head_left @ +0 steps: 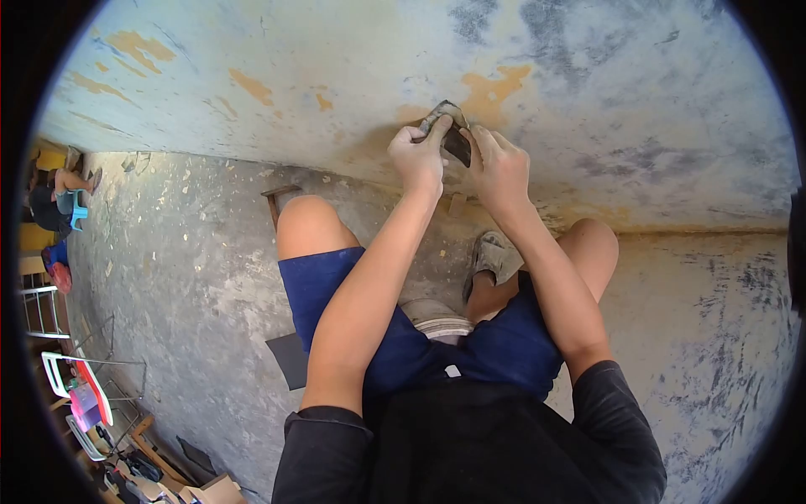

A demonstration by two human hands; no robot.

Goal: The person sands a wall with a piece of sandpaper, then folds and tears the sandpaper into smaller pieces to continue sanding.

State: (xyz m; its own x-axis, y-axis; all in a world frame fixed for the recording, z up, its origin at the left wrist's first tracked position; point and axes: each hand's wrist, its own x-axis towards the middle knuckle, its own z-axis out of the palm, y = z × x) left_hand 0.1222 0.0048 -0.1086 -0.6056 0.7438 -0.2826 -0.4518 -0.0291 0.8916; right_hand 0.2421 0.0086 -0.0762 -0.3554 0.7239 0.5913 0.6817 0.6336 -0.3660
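My left hand (418,160) pinches the left part of a bent piece of sandpaper (457,146), thumb on top and fingers curled behind it. On its right edge, my right hand (501,172) is closed with thumb and fingers together. The sandpaper has a dark face and a pale, dusty edge. It is held close in front of the wall (327,67), whose whitish surface shows orange-yellow patches and grey stains. Both forearms reach forward between my bent knees.
Below me is a grey, speckled concrete floor (201,244). A dusty shoe (494,256) is on my foot near the wall. A dark flat sheet (290,361) lies by my left thigh. Far left, a person sits on a blue stool (79,210), beyond folding chairs (57,374) and boxes (220,491).
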